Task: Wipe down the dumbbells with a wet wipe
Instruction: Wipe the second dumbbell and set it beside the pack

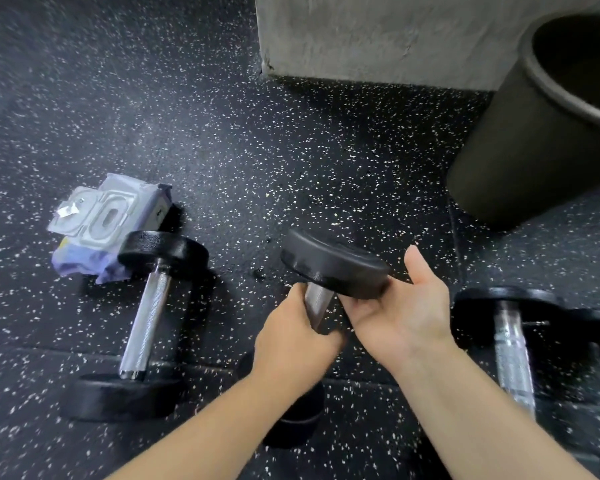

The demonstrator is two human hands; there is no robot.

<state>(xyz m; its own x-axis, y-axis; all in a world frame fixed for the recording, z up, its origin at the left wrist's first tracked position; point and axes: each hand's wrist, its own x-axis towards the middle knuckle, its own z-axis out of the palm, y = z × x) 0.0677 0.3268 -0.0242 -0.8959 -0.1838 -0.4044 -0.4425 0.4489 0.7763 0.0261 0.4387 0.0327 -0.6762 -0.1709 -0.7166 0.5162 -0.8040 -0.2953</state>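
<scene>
Fingers (298, 295) of the left grip (291, 341) curl tight round the steel handle (317, 304) of a dumbbell (333, 268) at frame centre. It is held tilted, its lower head partly hidden behind the forearm. The right grip (406, 306) lies open, palm up, cradling the underside of the upper head, thumb straight. Lower left, a second dumbbell (146, 320) lies on the floor (257, 150), its far head at the edge of a wipes pack (108, 216). More dumbbells (513, 351) lie lower right. A black bin (534, 133) stands upper right beside a grey wall (378, 36).
</scene>
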